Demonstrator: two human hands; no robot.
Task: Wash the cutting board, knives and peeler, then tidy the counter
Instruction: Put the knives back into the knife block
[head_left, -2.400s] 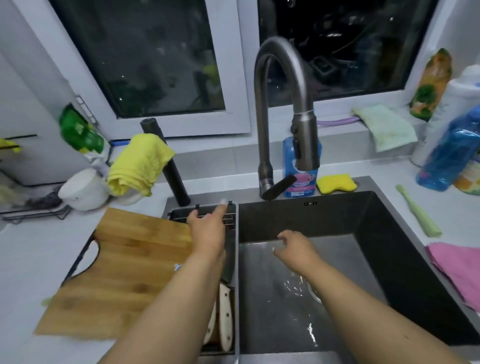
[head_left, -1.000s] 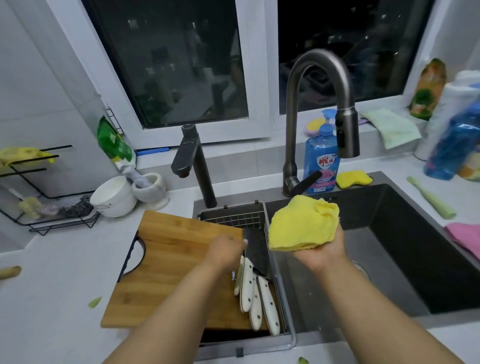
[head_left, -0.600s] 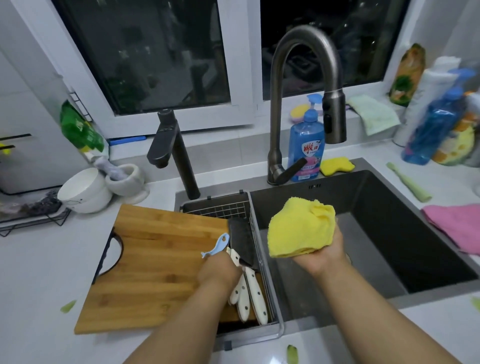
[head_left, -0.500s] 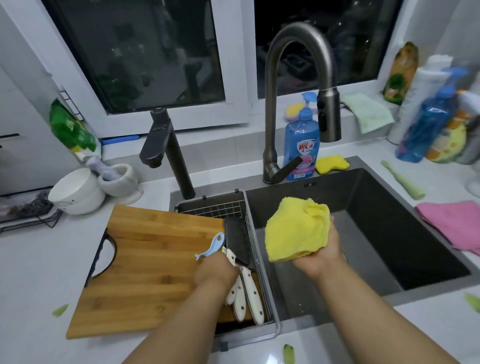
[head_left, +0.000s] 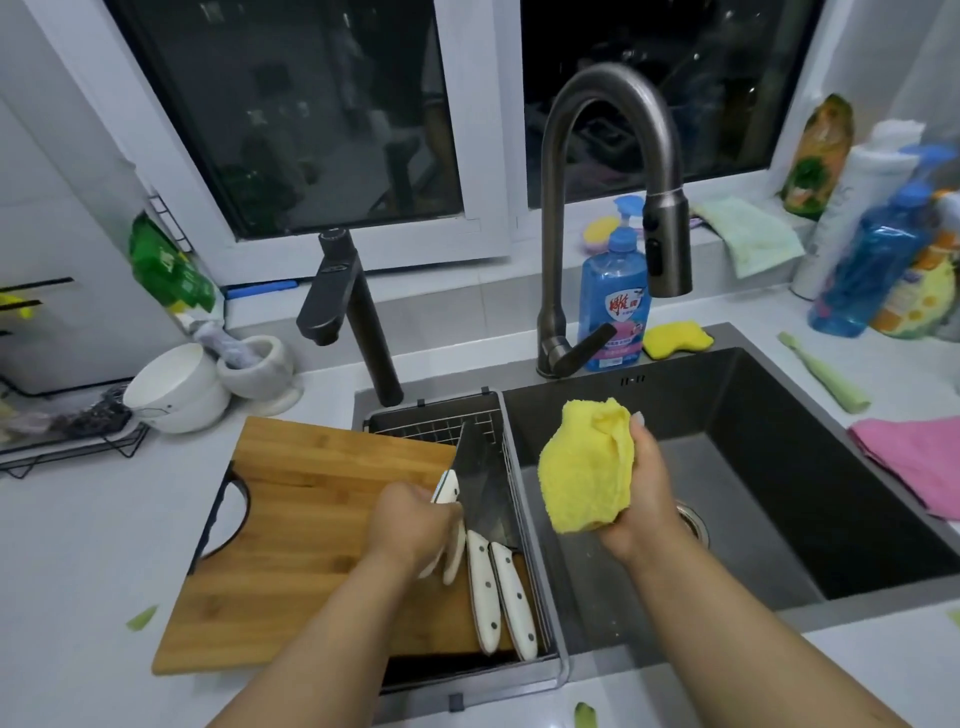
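The person stands at the sink (head_left: 779, 467), both arms reaching forward over it. Their left hand (head_left: 410, 525) is curled round a white handle among the knives (head_left: 498, 587), at the right edge of the bamboo cutting board (head_left: 311, 530); which knife that handle belongs to is hard to tell. A dark blade (head_left: 480, 483) points away from the hand toward the window. Two more white-handled knives lie side by side just right of the hand, in the wire drainer basket (head_left: 540, 571) that fills the left part of the sink. The cutting board lies flat, partly on the counter (head_left: 78, 571) and partly over the basket.

The right hand (head_left: 644, 499) is held above the sink basin, palm toward the person, fingers wrapped round a bunched yellow cloth (head_left: 587, 467).

Behind the basin rises the arched grey faucet (head_left: 613, 156), with a blue dish-soap bottle (head_left: 615, 306) and a yellow sponge (head_left: 675, 338) beside its base. A pink cloth (head_left: 914, 462) lies on the counter at right. Two white bowls (head_left: 176, 389) sit left of the board, and green peel scraps (head_left: 140, 618) dot the counter.
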